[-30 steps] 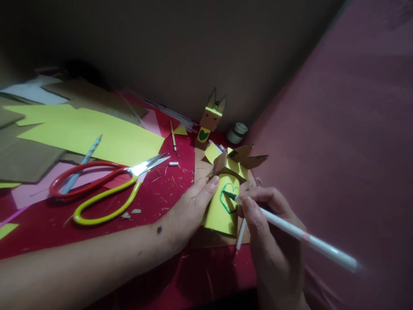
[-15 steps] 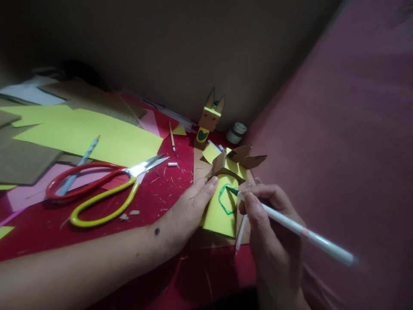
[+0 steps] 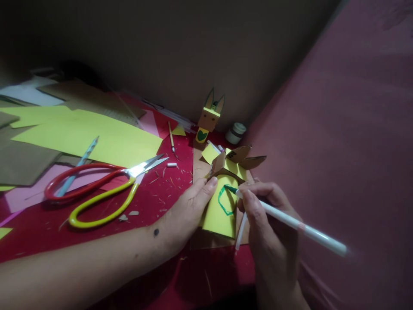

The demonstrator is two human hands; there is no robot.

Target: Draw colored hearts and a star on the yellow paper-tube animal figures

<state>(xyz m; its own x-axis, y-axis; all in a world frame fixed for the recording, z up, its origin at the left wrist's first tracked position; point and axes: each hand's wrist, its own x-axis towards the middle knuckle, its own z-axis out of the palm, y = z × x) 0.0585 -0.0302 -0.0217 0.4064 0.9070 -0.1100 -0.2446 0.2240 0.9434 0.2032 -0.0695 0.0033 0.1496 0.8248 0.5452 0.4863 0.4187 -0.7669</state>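
Observation:
A yellow paper tube (image 3: 217,221) lies on a piece of brown cardboard, with a cardboard head (image 3: 238,162) with two upright ear pieces at its far end. My left hand (image 3: 190,206) grips the tube from the left, thumb on top; its other fingers are mostly hidden. In my right hand (image 3: 266,219) is a white felt-tip marker (image 3: 290,220), held in a pinch. The marker's green tip touches the tube at the top of a green heart-like outline (image 3: 222,206). The marker tip and my fingers cover part of the outline's right side.
Red-and-yellow-handled scissors (image 3: 106,189) lie open on the red table at left, over a blue pencil (image 3: 75,170). Yellow paper (image 3: 93,133) and cardboard sheets are behind. A finished-looking cardboard figure (image 3: 208,118) and a small jar (image 3: 236,132) stand at the back. A pink wall (image 3: 348,150) rises at right.
The marker tip has shifted slightly left along the top of the outline, and its back end has swung a little left. My left hand keeps its place on the tube.

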